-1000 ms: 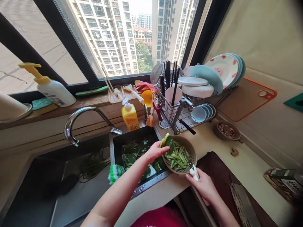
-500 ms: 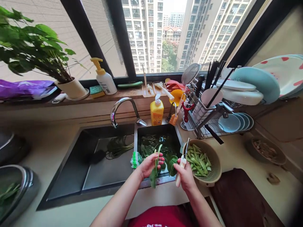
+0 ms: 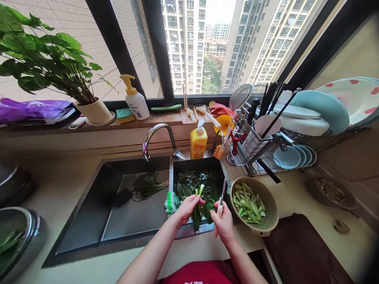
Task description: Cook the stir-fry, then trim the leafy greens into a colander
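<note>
The leafy stalk (image 3: pixel 197 207) hung over the near edge of the small right-hand basin (image 3: pixel 177 165). Its pale cut end pointed away from the person and its dark leaves drooped toward the body, so its long axis ran near to far, close to upright in the head view. The left hand (image 3: pixel 186 207) was closed on the stalk's middle, with thumb and fingers pinching it from the left.

The right hand (image 3: pixel 224 225) sat just to the stalk's right, fist shut around the white handle of a small knife (image 3: pixel 222 194). The thin blade pointed away from the person, roughly parallel to the stalk. The blade lay beside the stalk on its right with a narrow gap between them. Whether the right knuckles brushed the leaves I could not tell.

Below the hands, the small basin held more dark greens. A green-and-white cloth (image 3: pixel 171 202) lay at the divider, and thin green strands (image 3: pixel 148 183) lay in the larger basin to the left. The tap (image 3: pixel 156 134) arched over the divider, with a yellow bottle (image 3: pixel 198 144) behind it.

Just right of the right hand, a beige colander (image 3: pixel 271 223) stood on the counter with cut pale-green stems (image 3: pixel 247 201) inside. A dark board (image 3: pixel 299 252) lay nearer the person. A dish rack (image 3: pixel 260 157) stood behind the colander, and a potted plant (image 3: pixel 44 59) sat on the sill at far left.
</note>
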Action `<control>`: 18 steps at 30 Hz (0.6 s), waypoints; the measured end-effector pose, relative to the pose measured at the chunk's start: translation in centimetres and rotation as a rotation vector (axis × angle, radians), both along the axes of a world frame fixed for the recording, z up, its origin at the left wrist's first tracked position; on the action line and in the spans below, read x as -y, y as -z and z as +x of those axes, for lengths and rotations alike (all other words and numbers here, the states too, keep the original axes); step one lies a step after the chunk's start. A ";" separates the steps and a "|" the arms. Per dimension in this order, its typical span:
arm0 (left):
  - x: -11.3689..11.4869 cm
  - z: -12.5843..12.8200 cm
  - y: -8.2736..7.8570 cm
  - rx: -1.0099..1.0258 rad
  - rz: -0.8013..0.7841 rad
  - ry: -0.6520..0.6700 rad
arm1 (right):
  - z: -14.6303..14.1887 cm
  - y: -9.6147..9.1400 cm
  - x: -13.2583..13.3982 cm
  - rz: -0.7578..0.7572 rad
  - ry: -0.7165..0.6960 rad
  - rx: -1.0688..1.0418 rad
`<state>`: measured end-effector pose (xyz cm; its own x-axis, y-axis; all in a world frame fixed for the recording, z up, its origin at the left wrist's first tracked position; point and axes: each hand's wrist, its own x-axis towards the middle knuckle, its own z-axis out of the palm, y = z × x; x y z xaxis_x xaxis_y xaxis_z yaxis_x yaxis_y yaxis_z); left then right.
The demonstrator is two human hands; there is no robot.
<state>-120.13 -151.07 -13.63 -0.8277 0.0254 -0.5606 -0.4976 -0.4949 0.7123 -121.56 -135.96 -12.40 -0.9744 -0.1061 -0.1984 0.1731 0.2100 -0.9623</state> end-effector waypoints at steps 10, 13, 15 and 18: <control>-0.8 0.7 -0.8 -0.180 -0.118 0.356 | -2.1 0.0 -0.3 -0.380 0.078 0.328; -0.8 0.5 -0.8 -0.185 -0.128 0.334 | -1.8 0.3 0.1 -0.387 0.057 0.334; -0.9 0.3 -0.7 -0.189 -0.060 0.281 | -1.7 0.3 0.5 -0.392 0.023 0.340; -1.4 0.2 -0.6 -0.178 0.087 0.152 | -1.6 0.2 1.0 -0.380 -0.051 0.344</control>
